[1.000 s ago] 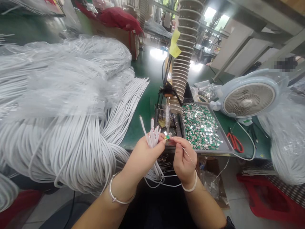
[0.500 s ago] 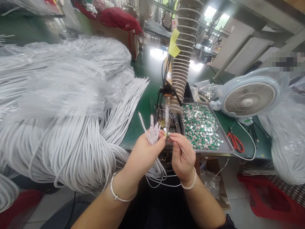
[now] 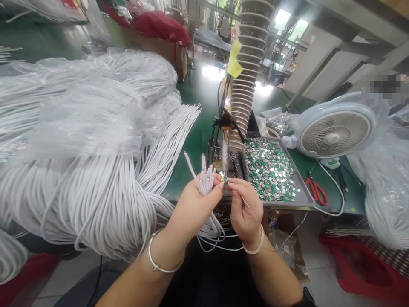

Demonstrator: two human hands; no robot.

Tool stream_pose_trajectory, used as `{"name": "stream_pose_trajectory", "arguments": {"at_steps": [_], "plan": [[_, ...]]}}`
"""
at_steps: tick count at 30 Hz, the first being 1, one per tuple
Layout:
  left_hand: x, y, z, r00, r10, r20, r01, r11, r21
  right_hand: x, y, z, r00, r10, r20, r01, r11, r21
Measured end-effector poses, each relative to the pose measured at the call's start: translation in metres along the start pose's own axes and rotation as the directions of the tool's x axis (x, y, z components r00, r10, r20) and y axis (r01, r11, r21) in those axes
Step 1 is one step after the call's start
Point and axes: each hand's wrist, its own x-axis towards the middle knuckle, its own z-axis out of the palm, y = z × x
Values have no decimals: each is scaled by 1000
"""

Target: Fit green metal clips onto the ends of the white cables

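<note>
My left hand (image 3: 195, 209) is closed around a bundle of white cables (image 3: 206, 182), their cut ends pointing up. Its thumb and fingertips meet at a small part under the tip of an upright soldering iron (image 3: 225, 149); fingers and size hide what that part is. Close beside it, my right hand (image 3: 246, 211) pinches a thin solder wire (image 3: 252, 210), which runs back over the palm towards the wrist. The fingertips of both hands almost touch at the iron's tip.
A metal tray (image 3: 303, 197) of small green and silver connector boards stands right of the iron. Beyond it are red-handled pliers (image 3: 316, 192) and a fan (image 3: 335, 132). A large heap of white cables (image 3: 105, 200) covers the left. A ribbed duct (image 3: 249, 72) hangs behind the iron.
Almost nothing differs. Both hands keep their hold at the iron's tip, and the whole view has shifted very slightly.
</note>
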Motion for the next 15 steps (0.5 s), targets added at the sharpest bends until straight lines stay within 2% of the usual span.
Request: {"name": "stream_pose_trajectory", "arguments": {"at_steps": [15], "plan": [[-1, -7, 0, 999, -33, 6, 33, 997, 64, -7, 0, -2, 999, 27, 26, -27, 1000, 3]]}}
